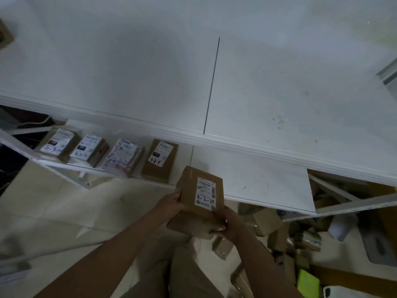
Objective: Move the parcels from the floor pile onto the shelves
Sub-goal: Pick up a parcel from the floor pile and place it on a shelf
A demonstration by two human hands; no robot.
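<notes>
**Cardboard parcel held at the lower shelf**

Head view: a brown, box-shaped cardboard parcel [200, 194] with a white label marked 4-3-24 is held in both hands. The left hand [171, 203] curls round its left side. The right hand [227, 222] grips the near corner, thumb on the label. The parcel is over the front edge of the smooth white lower shelf [257, 179], right of four labelled parcels [107, 153].

Printed text on the label [205, 193] of the held parcel [191, 190] is too small to read. The floor pile [300, 239] is blurred, partly hidden under the lower shelf [257, 179], and cut off at right and bottom.
</notes>
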